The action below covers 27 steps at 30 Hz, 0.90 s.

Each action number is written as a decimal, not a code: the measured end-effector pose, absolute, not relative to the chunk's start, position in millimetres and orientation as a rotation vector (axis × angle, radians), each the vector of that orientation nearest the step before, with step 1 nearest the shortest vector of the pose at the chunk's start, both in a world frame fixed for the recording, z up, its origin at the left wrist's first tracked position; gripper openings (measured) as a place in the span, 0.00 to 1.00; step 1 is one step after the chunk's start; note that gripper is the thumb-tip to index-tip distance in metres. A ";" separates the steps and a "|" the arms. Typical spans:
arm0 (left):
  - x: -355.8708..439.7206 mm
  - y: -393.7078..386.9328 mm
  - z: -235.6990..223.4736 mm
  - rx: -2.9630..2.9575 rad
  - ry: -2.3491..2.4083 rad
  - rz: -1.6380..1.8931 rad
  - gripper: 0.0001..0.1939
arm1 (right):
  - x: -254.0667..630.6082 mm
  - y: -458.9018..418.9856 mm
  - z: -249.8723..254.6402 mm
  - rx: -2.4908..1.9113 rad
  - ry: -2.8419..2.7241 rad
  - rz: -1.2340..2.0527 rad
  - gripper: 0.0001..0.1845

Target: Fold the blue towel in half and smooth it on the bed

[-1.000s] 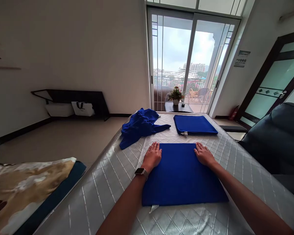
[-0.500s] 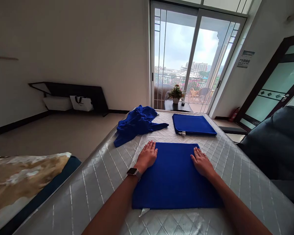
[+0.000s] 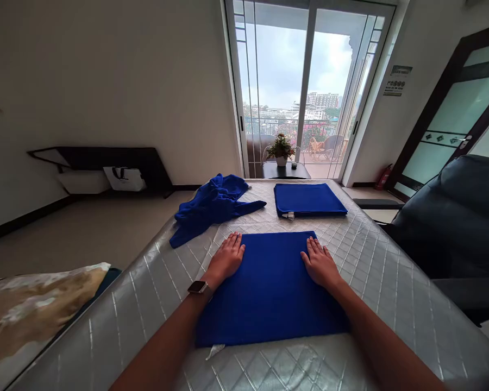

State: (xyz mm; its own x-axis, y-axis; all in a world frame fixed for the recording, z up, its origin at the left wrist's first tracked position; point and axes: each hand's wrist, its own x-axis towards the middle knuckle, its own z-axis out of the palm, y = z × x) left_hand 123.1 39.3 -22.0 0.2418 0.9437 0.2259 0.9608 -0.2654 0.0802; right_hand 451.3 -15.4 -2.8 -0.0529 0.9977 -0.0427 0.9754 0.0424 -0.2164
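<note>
A folded blue cloth (image 3: 271, 290) lies flat on the quilted grey mattress (image 3: 383, 260) in front of me. My left hand (image 3: 226, 258), with a watch on its wrist, rests palm down on the cloth's far left corner, fingers stretched out. My right hand (image 3: 318, 263) lies flat on the far right part of the same cloth, fingers spread. Neither hand holds anything. Beyond the cloth lies a second folded blue cloth (image 3: 307, 199), and a crumpled blue cloth (image 3: 212, 205) sits at the far left of the mattress.
A dark armchair (image 3: 460, 217) stands close on the right. A patterned pillow (image 3: 36, 304) lies at the left. Past the mattress a small dark table (image 3: 286, 171) bears a potted plant (image 3: 281, 149) before sliding glass doors. A white bag (image 3: 124, 178) leans by the left wall.
Both hands have slid slightly inward and toward me on the folded cloth, staying flat. The camera view has shifted, moving everything left in the picture.
</note>
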 end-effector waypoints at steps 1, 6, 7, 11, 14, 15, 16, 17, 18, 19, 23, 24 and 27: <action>122.2 40.4 -20.3 -2.427 -1.872 -0.327 0.31 | 451.1 -15.7 -2.1 -2.073 -2.167 0.288 0.38; 121.1 49.7 0.0 -2.498 -2.023 -0.090 0.33 | 450.2 -16.4 1.5 -2.060 -2.145 0.330 0.38; 126.1 50.3 5.2 -2.485 -2.041 -0.066 0.34 | 449.9 -16.5 2.1 -2.057 -2.143 0.331 0.38; 183.7 38.3 16.6 -2.509 -1.838 -0.224 0.35 | 449.0 -17.3 3.6 -2.047 -2.129 0.329 0.38; 253.3 16.1 10.5 -2.698 -1.551 -0.374 0.32 | 450.4 -18.3 2.7 -2.033 -2.145 0.299 0.37; 275.0 8.4 7.1 -2.747 -1.490 -0.418 0.32 | 451.5 -18.7 1.8 -2.024 -2.168 0.280 0.36; 293.5 1.3 3.9 -2.792 -1.448 -0.443 0.33 | 452.7 -19.1 0.8 -2.013 -2.194 0.262 0.35; 308.1 -4.7 1.2 -2.818 -1.436 -0.472 0.34 | 453.9 -19.4 -0.2 -2.006 -2.219 0.249 0.35; 318.2 -9.3 -0.8 -2.837 -1.442 -0.491 0.35 | 455.0 -19.5 -1.3 -2.001 -2.238 0.242 0.35; 323.8 -12.4 -1.9 -2.851 -1.456 -0.498 0.35 | 455.7 -19.4 -2.1 -1.997 -2.249 0.242 0.35; 310.1 -13.2 -1.5 -2.842 -1.538 -0.426 0.38 | 454.2 -18.0 -2.0 -1.994 -2.207 0.257 0.35; 300.7 -11.8 -1.5 -2.819 -1.571 -0.399 0.39 | 453.2 -17.6 -1.3 -1.995 -2.190 0.265 0.35; 263.4 -7.4 -4.2 -2.721 -1.687 -0.344 0.38 | 451.1 -17.3 0.8 -2.012 -2.143 0.300 0.37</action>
